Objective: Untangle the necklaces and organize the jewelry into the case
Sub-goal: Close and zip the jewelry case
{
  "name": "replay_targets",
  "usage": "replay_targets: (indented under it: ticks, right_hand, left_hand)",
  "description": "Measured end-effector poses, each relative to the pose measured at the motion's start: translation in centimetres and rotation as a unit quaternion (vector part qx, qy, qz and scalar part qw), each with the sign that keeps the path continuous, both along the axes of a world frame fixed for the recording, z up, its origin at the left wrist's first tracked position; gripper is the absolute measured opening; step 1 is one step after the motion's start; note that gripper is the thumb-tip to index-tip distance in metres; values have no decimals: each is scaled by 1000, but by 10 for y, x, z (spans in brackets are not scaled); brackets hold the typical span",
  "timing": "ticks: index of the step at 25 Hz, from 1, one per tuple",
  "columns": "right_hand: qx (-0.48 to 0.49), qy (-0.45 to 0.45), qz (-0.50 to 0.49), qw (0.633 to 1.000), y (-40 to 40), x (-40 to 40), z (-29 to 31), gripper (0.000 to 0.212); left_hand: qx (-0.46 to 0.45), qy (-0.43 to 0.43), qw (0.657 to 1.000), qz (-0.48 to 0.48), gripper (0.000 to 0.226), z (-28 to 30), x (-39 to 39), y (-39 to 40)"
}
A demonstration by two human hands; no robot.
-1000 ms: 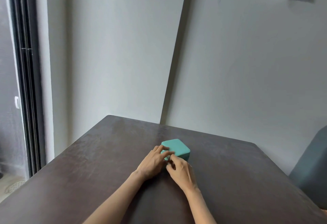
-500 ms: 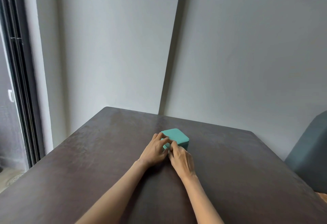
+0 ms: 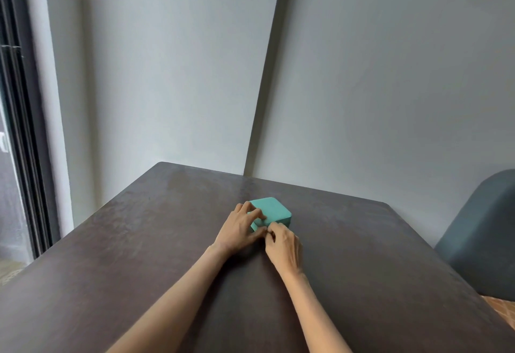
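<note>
A small teal jewelry case [image 3: 274,211] with rounded corners sits closed on the dark brown table [image 3: 139,255], a little past the middle. My left hand [image 3: 239,230] rests on its near-left side, fingers laid over the lid and thumb at the front edge. My right hand [image 3: 284,244] is at the case's near corner, fingertips pinched together against the front seam right beside my left thumb. What the fingertips pinch is too small to tell. No necklaces or other jewelry show anywhere.
The table stands in a corner between two pale walls [image 3: 390,102]. A dark sliding door frame [image 3: 19,130] runs down the left. A grey-blue chair back [image 3: 482,241] stands at the table's right edge.
My right hand has slid from the case's lid down to its near corner. My left hand stays on the case. The view has tilted slightly.
</note>
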State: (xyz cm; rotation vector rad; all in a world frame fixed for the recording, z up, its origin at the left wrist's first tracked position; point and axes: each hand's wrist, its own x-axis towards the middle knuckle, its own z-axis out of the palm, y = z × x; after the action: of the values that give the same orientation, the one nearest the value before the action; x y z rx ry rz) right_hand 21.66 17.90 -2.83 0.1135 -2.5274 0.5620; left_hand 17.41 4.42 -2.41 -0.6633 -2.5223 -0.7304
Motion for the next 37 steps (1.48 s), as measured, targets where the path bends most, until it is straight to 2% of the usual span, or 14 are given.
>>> replay_targets:
  ticks: [4, 7, 9, 12, 15, 19, 31, 35, 37]
  right_hand:
    - [-3, -8, -32, 999, 35, -7, 0, 16]
    - [-59, -41, -79, 994, 63, -27, 4, 18]
    - [-107, -66, -92, 988, 72, -38, 5, 17]
    - [-100, -70, -73, 990, 71, -42, 3, 15]
    - [-62, -57, 19, 996, 70, -41, 2, 14]
    - [-96, -99, 71, 988, 78, -44, -2, 12]
    - [-83, -158, 35, 983, 57, -132, 14, 13]
    - [-61, -190, -10, 980, 51, -139, 12, 19]
    - [-105, -186, -10, 977, 50, -134, 12, 17]
  left_hand:
    - [-18, 31, 999, 14, 33, 0, -4, 2]
    - [-14, 44, 999, 5, 30, -2, -10, 1]
    - [-35, 92, 995, 14, 29, -4, -12, 0]
    - [-62, 162, 984, 28, 30, -3, -19, 1]
    - [-81, 146, 986, 13, 44, 1, -27, 4]
    - [-71, 69, 995, -32, 55, 1, -30, 11]
    - [14, 29, 996, -86, 58, 0, -46, 11]
    - [-16, 6, 994, -105, 61, 2, -51, 7]
    - [-27, 6, 995, -96, 60, 3, -50, 6]
